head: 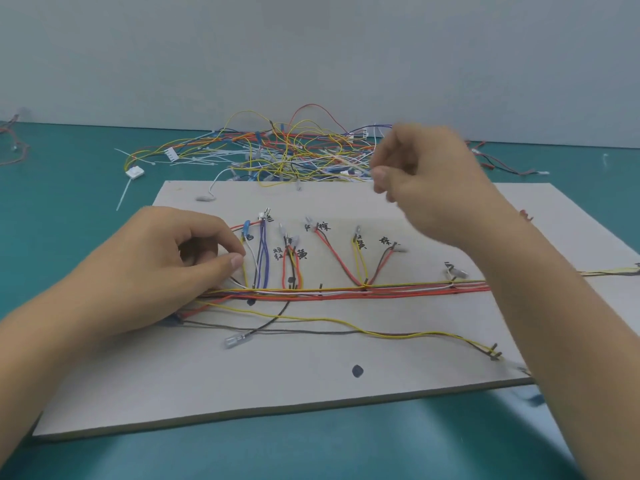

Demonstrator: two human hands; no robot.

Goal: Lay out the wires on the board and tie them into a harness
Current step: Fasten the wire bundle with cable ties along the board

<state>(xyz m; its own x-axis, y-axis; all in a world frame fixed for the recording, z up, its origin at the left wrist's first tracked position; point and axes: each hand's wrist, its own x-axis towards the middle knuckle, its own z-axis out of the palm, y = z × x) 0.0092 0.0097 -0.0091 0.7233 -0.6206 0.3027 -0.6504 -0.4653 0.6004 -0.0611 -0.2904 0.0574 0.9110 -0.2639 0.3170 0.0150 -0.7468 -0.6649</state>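
Left hand (166, 258) pinched a yellow wire (245, 275) on the board (311, 375); right hand (426, 181) hovered blurred above, fingers curled, whether holding anything I couldn't tell.

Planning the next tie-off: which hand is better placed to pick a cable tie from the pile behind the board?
Right, probably. The right hand hovers at the pile, though blurred; the left hand pinches the laid wires on the board and looks needed there.

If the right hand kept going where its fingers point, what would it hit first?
Likely the pile of loose wires beyond the board; the right hand points leftward at it, though depth is unclear.
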